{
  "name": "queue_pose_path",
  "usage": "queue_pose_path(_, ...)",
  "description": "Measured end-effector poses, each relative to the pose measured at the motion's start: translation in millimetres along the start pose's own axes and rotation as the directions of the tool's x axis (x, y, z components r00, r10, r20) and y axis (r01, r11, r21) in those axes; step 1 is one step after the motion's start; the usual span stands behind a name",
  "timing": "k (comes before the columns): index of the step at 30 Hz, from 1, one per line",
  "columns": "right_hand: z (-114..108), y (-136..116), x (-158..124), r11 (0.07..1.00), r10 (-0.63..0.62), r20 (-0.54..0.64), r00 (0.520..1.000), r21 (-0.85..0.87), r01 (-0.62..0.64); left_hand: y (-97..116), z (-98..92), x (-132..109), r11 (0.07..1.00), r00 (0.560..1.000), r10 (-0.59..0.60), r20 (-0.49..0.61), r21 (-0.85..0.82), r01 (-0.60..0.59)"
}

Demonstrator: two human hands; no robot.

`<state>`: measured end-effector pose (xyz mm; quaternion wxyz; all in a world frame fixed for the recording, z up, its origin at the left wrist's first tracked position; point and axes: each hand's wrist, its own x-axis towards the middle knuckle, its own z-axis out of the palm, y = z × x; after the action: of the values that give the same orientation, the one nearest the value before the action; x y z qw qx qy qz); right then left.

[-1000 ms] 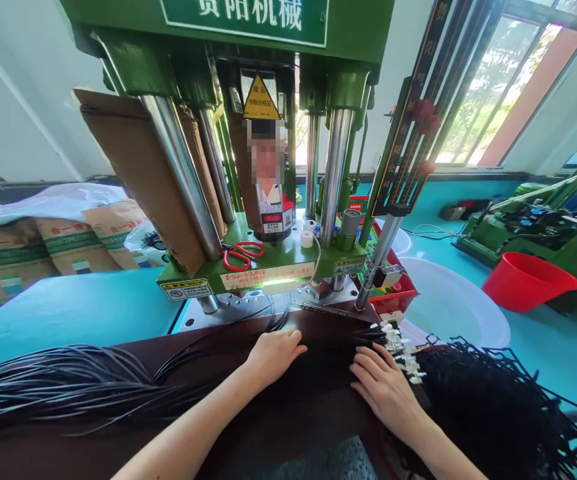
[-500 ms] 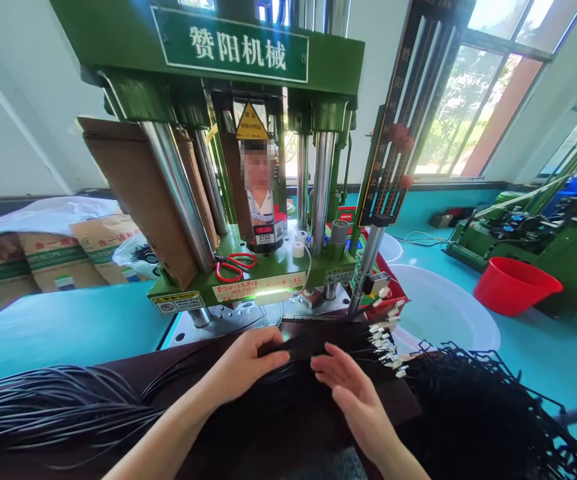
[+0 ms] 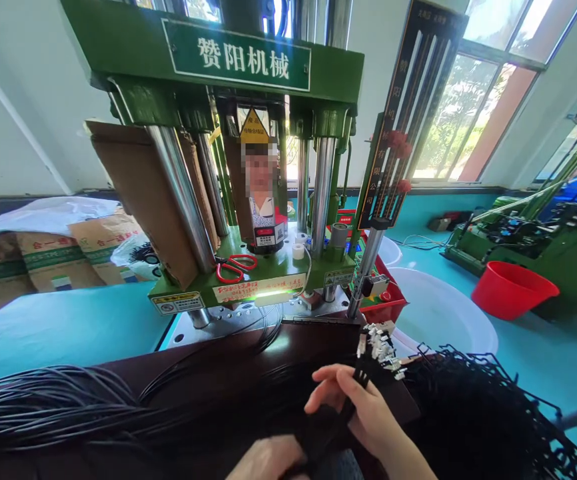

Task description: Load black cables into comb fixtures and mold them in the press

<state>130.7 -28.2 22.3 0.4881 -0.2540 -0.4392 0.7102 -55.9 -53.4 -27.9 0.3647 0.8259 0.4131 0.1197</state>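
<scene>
Black cables with white connector ends lie across the dark brown table. My right hand closes loosely round a bunch of them just below the connectors, its thumb over the cables and its fingertips on the left side. At the bottom edge my left hand, blurred and partly cut off, curls round the lower part of the same bunch. Further left, a thick spread of loose black cables runs over the table.
A green press stands behind the table, with red-handled scissors and cardboard on it. Bent black parts pile at right. Beyond are a white tub, a red basin and paper sacks.
My left hand has moved down toward the bottom edge. My right hand has turned and taken hold of the cables, and their connector ends are drawn closer together.
</scene>
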Motion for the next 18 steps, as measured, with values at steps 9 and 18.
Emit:
queue_pose_path(9,-23.8,-6.9,-10.1,0.995,-0.048,-0.259,0.965,-0.092,0.025,0.2,-67.1,62.6,0.836,0.966,-0.130,-0.223,0.499,0.227)
queue_pose_path(18,-27.3,7.1,-8.1,0.995,-0.015,-0.274,0.962,0.095,0.043,16.6,-60.3,29.4,0.971,0.822,0.110,-0.559,0.235,0.030)
